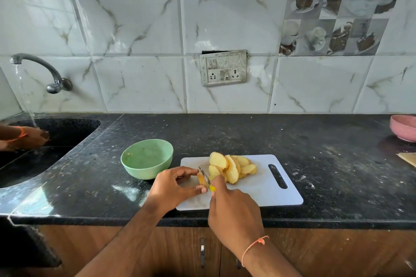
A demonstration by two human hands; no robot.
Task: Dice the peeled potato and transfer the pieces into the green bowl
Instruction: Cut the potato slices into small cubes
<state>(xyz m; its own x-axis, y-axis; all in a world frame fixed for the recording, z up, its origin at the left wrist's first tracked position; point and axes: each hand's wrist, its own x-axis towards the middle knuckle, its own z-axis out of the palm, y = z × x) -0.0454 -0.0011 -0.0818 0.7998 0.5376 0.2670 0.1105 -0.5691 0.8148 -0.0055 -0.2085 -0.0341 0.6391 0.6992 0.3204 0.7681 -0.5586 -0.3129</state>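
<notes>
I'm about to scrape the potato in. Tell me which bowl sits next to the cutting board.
The green bowl, just left of the white cutting board. The pink bowl sits far off at the counter's right edge.

No legible text, label, brand, number or sign was found in the head view. The switch plate on the tiled wall carried only unmarked switches and sockets; the decorative tile bore cup-and-cake pictures, no lettering.
</notes>
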